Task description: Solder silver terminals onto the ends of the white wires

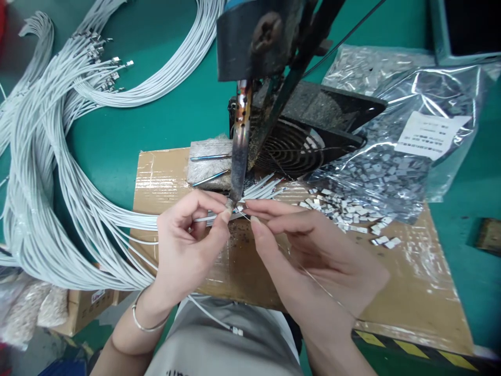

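Note:
My left hand [188, 245] pinches a white cable [204, 219] between thumb and fingertips, its end right beneath the soldering iron [240, 141]. The iron is clamped upright, with its dark tip pointing down at the cable end. A small metal connector appears at that end, partly hidden by my fingertips and the iron. Between thumb and fingers, my right hand [309, 250] grips a thin solder wire [323, 287], which trails back across the palm to the wrist. The wire's front end reaches close to the iron's tip; whether it touches cannot be seen.
A large bundle of white cables [35, 209] covers the left side. Behind the iron stands a black fan [293, 149]. Loose metal connectors [352, 209] lie beside a clear plastic bag [391, 151] at right. Under my hands is a cardboard sheet [407, 292]; tweezers [211, 157] rest on a wrapped block.

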`<state>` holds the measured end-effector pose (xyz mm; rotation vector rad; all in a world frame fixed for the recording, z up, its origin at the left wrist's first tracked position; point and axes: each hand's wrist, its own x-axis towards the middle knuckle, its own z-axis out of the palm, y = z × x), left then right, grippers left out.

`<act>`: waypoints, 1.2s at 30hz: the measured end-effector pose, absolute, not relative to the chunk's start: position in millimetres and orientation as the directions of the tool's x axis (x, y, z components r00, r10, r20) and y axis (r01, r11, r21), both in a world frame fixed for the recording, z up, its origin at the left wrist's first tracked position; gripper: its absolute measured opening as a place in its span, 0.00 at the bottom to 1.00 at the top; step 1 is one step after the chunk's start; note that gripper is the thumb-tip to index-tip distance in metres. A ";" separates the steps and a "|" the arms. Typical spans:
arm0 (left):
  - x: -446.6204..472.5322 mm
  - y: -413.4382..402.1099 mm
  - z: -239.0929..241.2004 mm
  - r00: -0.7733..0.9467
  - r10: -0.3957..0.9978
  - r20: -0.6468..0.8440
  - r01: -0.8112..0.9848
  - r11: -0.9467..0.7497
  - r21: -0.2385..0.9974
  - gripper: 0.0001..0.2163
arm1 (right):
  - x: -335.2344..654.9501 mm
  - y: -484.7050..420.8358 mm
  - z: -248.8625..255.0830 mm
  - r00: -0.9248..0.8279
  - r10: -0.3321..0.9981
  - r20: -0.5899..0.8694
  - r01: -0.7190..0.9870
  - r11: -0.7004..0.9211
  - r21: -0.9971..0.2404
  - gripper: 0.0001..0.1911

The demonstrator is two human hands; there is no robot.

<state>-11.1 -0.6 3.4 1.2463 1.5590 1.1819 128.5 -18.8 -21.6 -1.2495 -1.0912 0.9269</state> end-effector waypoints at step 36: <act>-11.5 -7.0 1.6 -0.179 0.977 -0.112 0.177 0.144 0.974 0.06 | 153.3 -25.3 -32.9 0.268 0.959 0.091 0.175 0.044 -0.984 0.08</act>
